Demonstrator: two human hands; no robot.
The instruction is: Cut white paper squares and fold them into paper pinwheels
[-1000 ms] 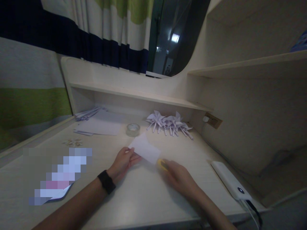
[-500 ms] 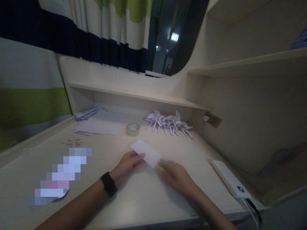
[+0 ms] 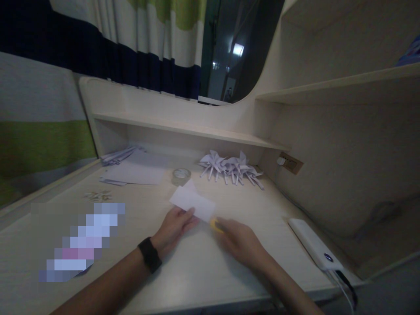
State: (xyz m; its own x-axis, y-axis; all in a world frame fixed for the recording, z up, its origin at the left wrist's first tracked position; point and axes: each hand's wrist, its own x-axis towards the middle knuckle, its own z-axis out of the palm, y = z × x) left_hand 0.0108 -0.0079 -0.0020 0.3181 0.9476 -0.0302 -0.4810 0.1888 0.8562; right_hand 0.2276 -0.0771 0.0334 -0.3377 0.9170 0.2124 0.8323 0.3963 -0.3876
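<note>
My left hand (image 3: 173, 227), with a black band on the wrist, pinches the near edge of a small white paper slip (image 3: 192, 202) and holds it just above the pale desk (image 3: 197, 267). My right hand (image 3: 238, 240) is closed around a small yellow tool (image 3: 215, 224), of which only the tip shows, right at the slip's right end. What kind of tool it is cannot be told.
A roll of clear tape (image 3: 180, 176) sits behind the slip. A row of folded paper pinwheels (image 3: 229, 168) lies under the low shelf (image 3: 183, 127). White sheets (image 3: 134, 173) lie at back left, paper scraps (image 3: 98, 195) nearer. A white power bank (image 3: 313, 245) with cable lies right.
The slip, first raised and tilted, dropped flat toward the desk, then lifted slightly again and shifted left. My left hand slid along its near edge; my right hand stayed at its right end.
</note>
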